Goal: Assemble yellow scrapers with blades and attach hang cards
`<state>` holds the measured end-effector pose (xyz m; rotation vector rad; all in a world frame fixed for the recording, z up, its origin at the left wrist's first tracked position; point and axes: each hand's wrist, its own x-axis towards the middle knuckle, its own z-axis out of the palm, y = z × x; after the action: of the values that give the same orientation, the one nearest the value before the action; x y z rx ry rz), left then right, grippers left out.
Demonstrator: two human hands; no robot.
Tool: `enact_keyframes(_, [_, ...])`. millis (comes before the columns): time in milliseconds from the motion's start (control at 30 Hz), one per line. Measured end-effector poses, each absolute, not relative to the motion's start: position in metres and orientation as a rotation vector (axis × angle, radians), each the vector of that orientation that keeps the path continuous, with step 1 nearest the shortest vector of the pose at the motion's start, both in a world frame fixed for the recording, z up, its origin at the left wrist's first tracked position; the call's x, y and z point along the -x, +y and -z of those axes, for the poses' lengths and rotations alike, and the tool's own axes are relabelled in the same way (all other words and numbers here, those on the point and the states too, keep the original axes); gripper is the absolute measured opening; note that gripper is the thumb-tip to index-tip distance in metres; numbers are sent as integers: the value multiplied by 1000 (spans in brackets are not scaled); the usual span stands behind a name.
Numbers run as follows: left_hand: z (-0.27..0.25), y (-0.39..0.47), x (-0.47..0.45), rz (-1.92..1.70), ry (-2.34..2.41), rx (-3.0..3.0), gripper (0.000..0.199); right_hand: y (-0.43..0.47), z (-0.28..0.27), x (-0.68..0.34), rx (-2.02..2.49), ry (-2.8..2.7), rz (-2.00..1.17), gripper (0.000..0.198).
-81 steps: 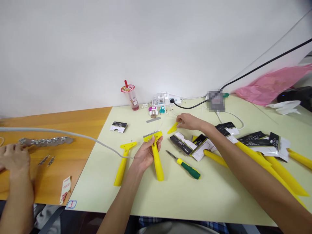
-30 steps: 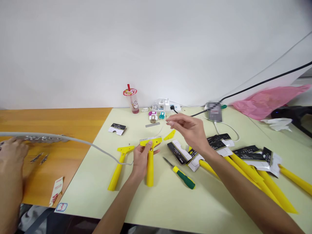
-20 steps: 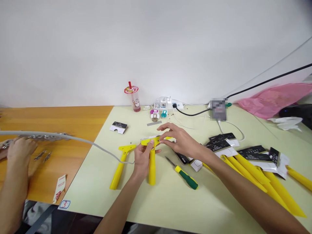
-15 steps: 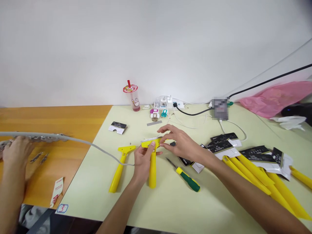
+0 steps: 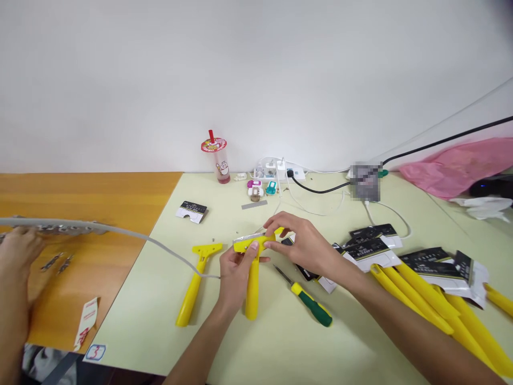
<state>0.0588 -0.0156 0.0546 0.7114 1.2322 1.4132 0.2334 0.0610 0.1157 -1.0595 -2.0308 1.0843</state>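
My left hand (image 5: 236,272) grips a yellow plastic scraper (image 5: 251,289) by the neck, thumb pressed on its head, handle pointing toward me on the pale green table (image 5: 280,342). A thin metal blade (image 5: 248,237) lies along the scraper's head. My right hand (image 5: 302,243) is at the head's right end, fingers pinching a small yellow cover piece (image 5: 277,233) against it. A second yellow scraper (image 5: 195,282) lies to the left. A green-and-yellow screwdriver (image 5: 306,298) lies just right of the held scraper.
Several yellow scrapers (image 5: 433,305) with black-and-white packaging cards (image 5: 372,247) lie at the right. A drink cup (image 5: 217,158), a power strip (image 5: 280,172), cables and a pink bag (image 5: 460,163) line the wall. Another person's hand (image 5: 16,256) works on the wooden table (image 5: 100,198) at left.
My right hand picked up the small yellow piece from the table and brought it to the scraper head in my left hand, where it now pinches it. The view shifted slightly.
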Motion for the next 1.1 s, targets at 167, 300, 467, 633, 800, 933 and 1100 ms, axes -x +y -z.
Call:
enact_keyframes(167, [-59, -12, -60, -1427, 1162, -665, 43, 73, -105, -233, 1078, -1911, -1395, 26])
enact_keyframes(300, [-61, -10, -61, -1422, 1114, -597, 44, 83, -95, -234, 974, -1870, -1498, 32])
enact_keyframes(467, [-61, -9, -64, -1387, 1120, -563, 42, 83, -91, -235, 1020, -2028, -1363, 25])
enact_keyframes(633, [-56, -3, -64, -1404, 1119, -462, 43, 67, -124, -249, 1123, -2321, -778, 35])
enact_keyframes(800, [-50, 10, -56, -1407, 1093, -366, 36, 34, -142, -268, 1297, -2841, -629, 25])
enact_keyframes(933, [-44, 16, -50, -1411, 1098, -377, 35, 3, -118, -267, 1398, -3146, -741, 30])
enact_keyframes(1100, [-37, 17, -51, -1418, 1122, -382, 35, 11, -124, -280, 1333, -3100, -798, 5])
